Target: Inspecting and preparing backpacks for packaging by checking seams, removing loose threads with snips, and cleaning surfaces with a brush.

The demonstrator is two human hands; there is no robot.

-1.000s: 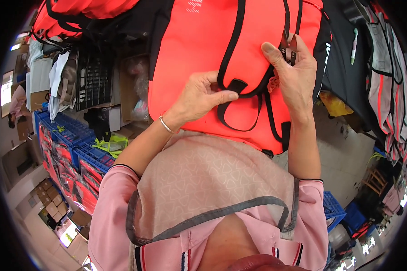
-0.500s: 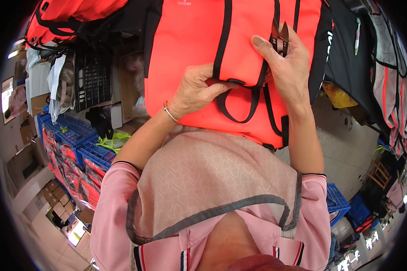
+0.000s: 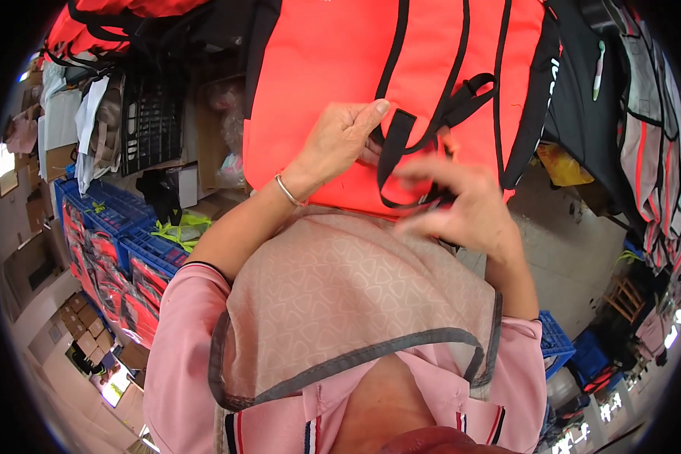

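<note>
A bright orange-red backpack with black trim lies in front of me. My left hand, a bracelet at its wrist, closes with thumb and fingers on the lower end of the backpack's black-edged shoulder strap. Between my hands a black webbing strap hangs in a loop. My right hand is beside this loop, thumb apart from the forefinger. Motion smears its fingers, and whether anything sits in its palm is hidden. Another black webbing piece lies folded across the backpack above it.
Blue crates with red packed goods stand to the left, near a black crate. Grey fabric pieces hang at the right. A blue crate is by my right elbow. A patterned apron covers my front.
My right hand has come down and nearer to me; the thread snips it held no longer show. My left thumb has moved up onto the shoulder strap, and the webbing has shifted.
</note>
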